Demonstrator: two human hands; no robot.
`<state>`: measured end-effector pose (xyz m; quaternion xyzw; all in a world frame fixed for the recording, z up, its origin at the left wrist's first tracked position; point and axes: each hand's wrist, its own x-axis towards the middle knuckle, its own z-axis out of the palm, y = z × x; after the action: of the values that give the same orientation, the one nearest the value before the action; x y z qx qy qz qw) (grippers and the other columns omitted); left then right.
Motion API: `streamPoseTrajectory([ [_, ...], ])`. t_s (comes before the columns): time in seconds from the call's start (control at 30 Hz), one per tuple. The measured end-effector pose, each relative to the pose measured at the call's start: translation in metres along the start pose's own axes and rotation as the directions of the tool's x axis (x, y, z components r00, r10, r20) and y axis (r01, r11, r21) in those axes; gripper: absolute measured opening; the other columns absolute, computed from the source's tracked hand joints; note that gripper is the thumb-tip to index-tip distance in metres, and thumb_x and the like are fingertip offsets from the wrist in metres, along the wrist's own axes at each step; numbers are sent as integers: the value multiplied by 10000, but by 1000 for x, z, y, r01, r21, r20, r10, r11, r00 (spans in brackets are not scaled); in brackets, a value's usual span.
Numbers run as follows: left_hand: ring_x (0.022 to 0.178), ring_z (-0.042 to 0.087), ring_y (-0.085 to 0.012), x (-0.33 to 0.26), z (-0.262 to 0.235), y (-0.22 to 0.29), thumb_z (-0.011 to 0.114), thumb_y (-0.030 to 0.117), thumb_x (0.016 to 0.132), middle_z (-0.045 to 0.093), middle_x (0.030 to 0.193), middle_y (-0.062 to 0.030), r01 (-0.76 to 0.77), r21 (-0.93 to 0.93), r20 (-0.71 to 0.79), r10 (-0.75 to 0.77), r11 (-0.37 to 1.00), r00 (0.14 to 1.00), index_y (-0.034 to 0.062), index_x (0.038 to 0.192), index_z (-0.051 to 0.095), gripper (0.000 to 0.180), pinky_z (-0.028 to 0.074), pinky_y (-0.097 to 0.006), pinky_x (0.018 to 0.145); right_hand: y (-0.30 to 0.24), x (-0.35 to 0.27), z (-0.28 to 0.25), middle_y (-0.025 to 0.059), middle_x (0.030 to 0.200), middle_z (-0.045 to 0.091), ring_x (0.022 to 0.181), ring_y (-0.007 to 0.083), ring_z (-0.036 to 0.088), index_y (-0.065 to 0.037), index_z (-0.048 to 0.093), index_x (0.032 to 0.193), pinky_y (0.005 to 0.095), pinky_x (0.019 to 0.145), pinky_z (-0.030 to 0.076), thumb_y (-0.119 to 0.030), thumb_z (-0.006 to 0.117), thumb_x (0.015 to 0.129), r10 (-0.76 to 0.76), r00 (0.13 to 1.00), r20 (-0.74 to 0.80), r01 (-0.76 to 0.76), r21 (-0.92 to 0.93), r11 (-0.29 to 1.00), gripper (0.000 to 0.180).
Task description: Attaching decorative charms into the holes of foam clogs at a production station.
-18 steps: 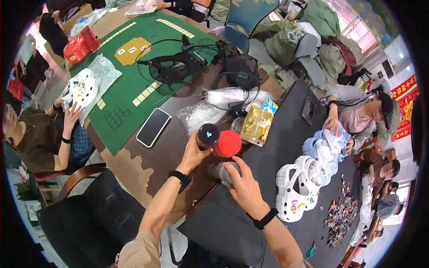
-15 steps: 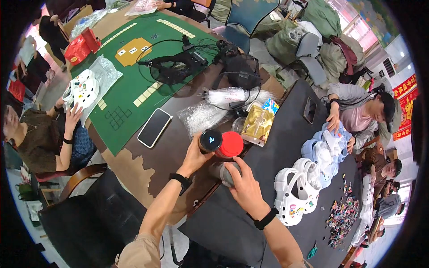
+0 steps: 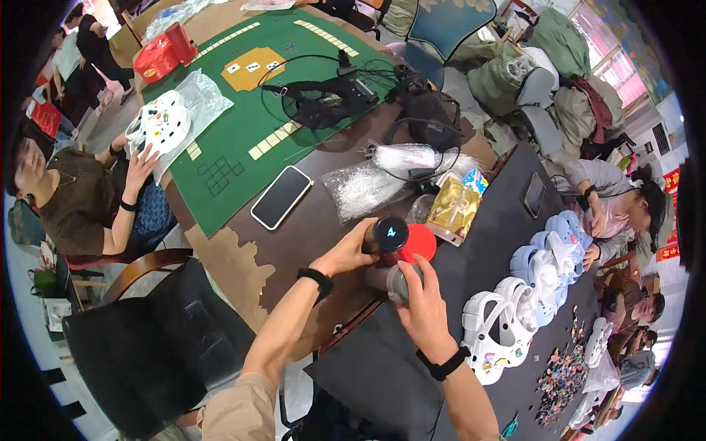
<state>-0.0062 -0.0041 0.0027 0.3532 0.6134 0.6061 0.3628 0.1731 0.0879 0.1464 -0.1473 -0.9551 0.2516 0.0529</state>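
Observation:
My left hand (image 3: 347, 253) is closed around a bottle with a shiny black lid (image 3: 390, 233), which carries a small lit mark on top. Against it stands a container with a red lid (image 3: 421, 242); its body is mostly hidden. My right hand (image 3: 425, 300) curls its fingers over a grey cylindrical container (image 3: 401, 284), just nearer to me than the red lid. A black band circles each of my wrists.
A white phone (image 3: 282, 198) lies left of my hands. Beyond them are clear plastic bags (image 3: 369, 189) and a gold packet (image 3: 454, 208). White clogs (image 3: 482, 323), blue clogs (image 3: 523, 268) and a heap of small charms (image 3: 562, 378) lie right. Two people sit nearby, handling clogs.
The whole view has swung, so the table's things sit further right in it. Both my hands keep their holds. The person at right has lifted one hand off the blue clogs.

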Motion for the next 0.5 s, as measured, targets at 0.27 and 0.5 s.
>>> streamPoseTrajectory([
  [0.27,1289,385,-285,-6,-11,-16,739,53,656,425,1348,-177,41,30,77,-43,999,996,32,1381,311,843,295,-354,1088,-3,0,6,184,1363,367,1219,392,425,-139,431,1307,447,870,503,84,671,640,-9,1000,29,8,31,999,743],
  [0.5,1227,399,-374,-47,-84,-30,693,64,692,449,1306,-213,338,701,-627,316,628,713,-6,1364,345,759,338,-432,1031,-2,1,0,170,1361,366,1213,380,433,-151,422,1310,438,829,526,76,689,627,4,999,41,-4,13,1000,768],
])
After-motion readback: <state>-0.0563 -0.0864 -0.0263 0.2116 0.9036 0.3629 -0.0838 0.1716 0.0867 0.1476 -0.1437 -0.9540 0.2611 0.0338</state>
